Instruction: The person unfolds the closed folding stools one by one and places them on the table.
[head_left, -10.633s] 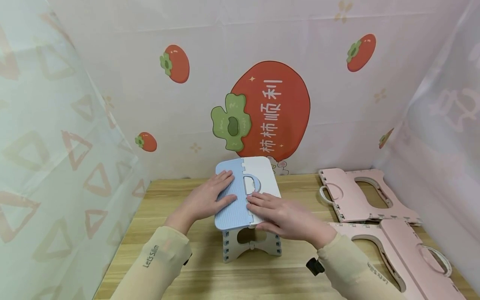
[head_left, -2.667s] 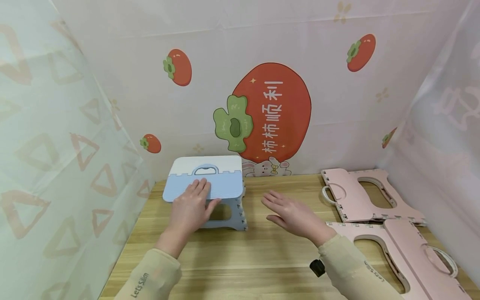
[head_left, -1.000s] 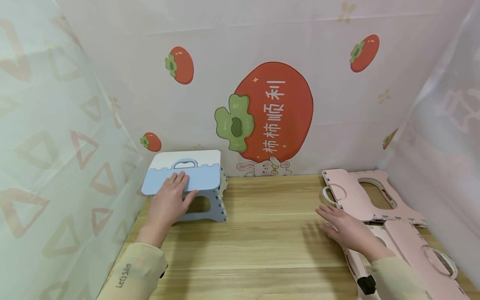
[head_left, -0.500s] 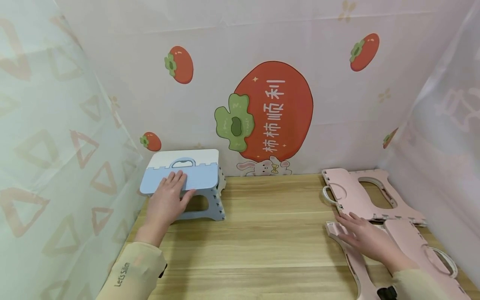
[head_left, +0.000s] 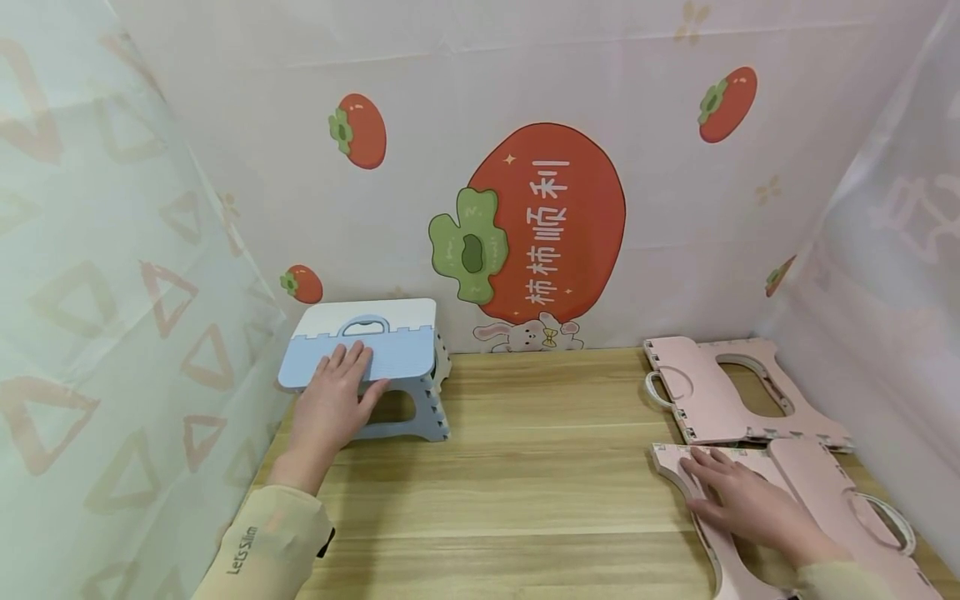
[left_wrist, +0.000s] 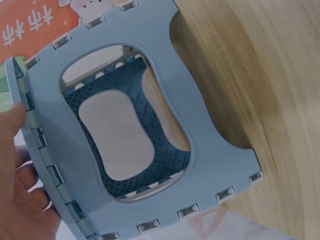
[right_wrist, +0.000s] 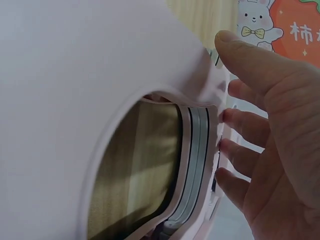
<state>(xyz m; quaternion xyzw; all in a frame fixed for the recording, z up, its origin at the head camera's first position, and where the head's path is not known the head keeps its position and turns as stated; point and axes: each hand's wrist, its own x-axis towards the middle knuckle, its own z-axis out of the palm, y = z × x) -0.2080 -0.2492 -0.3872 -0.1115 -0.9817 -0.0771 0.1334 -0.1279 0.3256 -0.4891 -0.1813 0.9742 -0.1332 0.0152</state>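
A folding step stool (head_left: 393,354) with a blue and white top stands unfolded at the back left of the table. My left hand (head_left: 330,404) rests on the blue half of its top, fingers extended towards the arched handle. In the left wrist view the blue leg panel (left_wrist: 187,75) shows its large opening. At the right, a pink folding stool (head_left: 832,492) lies folded flat. Over its left part is my right hand (head_left: 750,500), fingers extended. The right wrist view shows these fingertips (right_wrist: 225,177) right at the pink stool's edge, with nothing gripped.
A second folded pink stool (head_left: 697,387) lies behind the first, against the back right, its white loop handle (head_left: 654,390) sticking out leftwards. The wooden table (head_left: 525,483) is enclosed by a printed back curtain (head_left: 660,275) and side curtains.
Over the earlier frames the unfolded blue stool was turned and slid to the back left under my left hand. My right hand left it and moved right and down onto the near pink stool.
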